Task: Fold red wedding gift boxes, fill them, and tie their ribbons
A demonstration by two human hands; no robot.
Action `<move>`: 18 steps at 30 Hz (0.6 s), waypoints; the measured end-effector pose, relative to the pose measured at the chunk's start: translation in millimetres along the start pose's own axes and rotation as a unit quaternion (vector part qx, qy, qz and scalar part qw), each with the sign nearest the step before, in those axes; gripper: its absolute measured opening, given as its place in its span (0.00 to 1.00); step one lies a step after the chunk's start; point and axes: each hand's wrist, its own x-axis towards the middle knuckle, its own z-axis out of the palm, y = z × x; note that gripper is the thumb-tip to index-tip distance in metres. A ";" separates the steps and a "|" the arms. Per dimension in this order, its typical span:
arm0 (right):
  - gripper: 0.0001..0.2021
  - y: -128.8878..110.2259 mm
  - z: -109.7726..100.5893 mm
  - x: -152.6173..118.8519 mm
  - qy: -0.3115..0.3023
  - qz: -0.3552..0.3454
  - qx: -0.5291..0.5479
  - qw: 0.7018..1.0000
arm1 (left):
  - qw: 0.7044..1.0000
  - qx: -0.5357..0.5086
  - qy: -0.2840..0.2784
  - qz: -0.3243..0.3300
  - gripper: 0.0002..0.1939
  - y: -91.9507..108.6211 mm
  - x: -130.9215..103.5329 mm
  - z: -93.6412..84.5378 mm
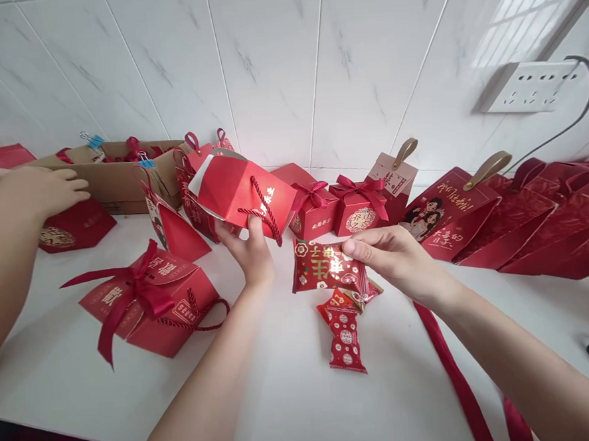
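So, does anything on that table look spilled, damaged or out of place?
Nothing looks damaged. Small wrapped packets lie in a loose, overlapping heap on the white table, and a red ribbon trails loose to their right. Both look untidy beside the neatly bowed boxes.

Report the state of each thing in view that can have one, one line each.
Left hand: closed on the corded gift box
Corded gift box: tilted, white-lined flap lifted
Right hand: pinching the large snack packet
Large snack packet: wrapped
Small candy packet: wrapped, lying flat
Front-left gift box: closed, bow tied
Cardboard box: open-topped
Loose ribbon: untied
Wall socket: cable apparently plugged in
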 end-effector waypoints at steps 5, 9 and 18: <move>0.12 -10.7 20.6 -17.9 0.085 0.076 0.235 0.965 | 1.000 -0.003 0.001 -0.021 0.19 6.5 -1.8 0.0; 0.11 -12.5 64.8 -39.0 0.235 0.132 0.434 0.860 | 1.000 -0.004 -0.005 -0.023 0.18 10.7 -5.1 0.1; 0.11 -7.8 145.1 -55.0 0.350 0.051 0.569 0.742 | 0.997 -0.021 -0.013 -0.070 0.21 10.3 -8.6 0.3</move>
